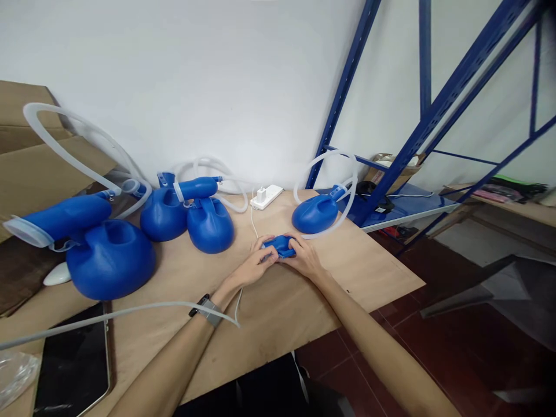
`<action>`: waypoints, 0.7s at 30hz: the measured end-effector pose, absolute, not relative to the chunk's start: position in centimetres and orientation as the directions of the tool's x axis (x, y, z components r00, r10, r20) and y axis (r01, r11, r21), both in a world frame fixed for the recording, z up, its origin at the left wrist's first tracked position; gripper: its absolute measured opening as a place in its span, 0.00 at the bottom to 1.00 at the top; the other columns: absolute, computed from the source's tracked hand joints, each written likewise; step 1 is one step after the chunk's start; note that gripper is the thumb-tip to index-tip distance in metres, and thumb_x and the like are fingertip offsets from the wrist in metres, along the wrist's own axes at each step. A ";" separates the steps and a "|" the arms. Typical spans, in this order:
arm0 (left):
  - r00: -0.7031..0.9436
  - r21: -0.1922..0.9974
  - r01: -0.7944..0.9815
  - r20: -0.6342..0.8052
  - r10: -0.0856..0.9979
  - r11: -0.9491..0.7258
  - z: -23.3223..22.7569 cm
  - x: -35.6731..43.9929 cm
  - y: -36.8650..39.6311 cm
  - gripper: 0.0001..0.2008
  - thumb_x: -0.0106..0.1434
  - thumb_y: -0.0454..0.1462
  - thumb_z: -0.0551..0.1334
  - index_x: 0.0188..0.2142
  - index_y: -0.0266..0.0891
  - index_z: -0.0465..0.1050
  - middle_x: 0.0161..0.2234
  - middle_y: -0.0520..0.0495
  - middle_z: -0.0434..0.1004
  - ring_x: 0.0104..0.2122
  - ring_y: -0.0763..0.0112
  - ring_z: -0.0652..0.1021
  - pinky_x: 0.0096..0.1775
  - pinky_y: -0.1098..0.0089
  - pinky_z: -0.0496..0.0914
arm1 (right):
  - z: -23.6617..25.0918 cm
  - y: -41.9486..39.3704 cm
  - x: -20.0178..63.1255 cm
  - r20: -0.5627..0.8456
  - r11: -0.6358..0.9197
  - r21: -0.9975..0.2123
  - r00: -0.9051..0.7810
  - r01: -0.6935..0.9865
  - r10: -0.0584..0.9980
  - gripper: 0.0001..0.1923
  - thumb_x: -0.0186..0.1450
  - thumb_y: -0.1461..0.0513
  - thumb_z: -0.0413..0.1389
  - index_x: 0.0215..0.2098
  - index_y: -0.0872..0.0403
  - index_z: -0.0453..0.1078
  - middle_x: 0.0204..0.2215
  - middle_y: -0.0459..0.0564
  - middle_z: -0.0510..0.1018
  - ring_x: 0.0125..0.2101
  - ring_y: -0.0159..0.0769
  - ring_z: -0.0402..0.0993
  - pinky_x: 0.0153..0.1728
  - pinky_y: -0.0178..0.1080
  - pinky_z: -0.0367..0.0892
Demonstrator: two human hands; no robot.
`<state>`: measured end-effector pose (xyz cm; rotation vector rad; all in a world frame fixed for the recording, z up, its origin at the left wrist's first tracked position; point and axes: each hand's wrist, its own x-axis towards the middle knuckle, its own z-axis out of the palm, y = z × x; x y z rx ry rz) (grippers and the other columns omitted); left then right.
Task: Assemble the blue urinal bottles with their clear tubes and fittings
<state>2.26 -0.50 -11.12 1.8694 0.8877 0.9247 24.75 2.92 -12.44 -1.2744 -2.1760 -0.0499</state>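
Note:
Both hands hold a small blue plastic piece (284,245) just above the table, its exact kind unclear. My left hand (257,263) is closed around its left end, and my right hand (305,255) grips its right end. The fingers hide parts of the piece. Beyond my right hand a rounded blue bottle (315,214) lies with a clear hose (357,174) looped around it. To the left stand more blue bottles (211,227), some with a blue tubular funnel (197,188) on top.
A white power strip (266,197) with a plugged-in charger lies by the wall. At left are a large blue bottle (113,260), a dark-screened tablet (73,359), clear plastic wrap (15,376) and cardboard (26,133). A pale hose (143,310) crosses my left forearm. Blue shelving (399,156) stands right.

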 end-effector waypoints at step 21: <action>-0.207 0.882 0.309 0.427 0.880 -0.356 -10.2 -0.1 -0.4 0.19 0.63 0.37 0.60 0.54 0.39 0.67 0.62 0.38 0.67 0.65 0.55 0.65 0.67 0.51 0.56 | -11.3 2.7 25.9 0.520 0.374 -0.672 0.048 0.639 0.853 0.32 0.46 0.40 0.66 0.29 0.56 0.62 0.55 0.52 0.75 0.55 0.29 0.75 0.58 0.37 0.75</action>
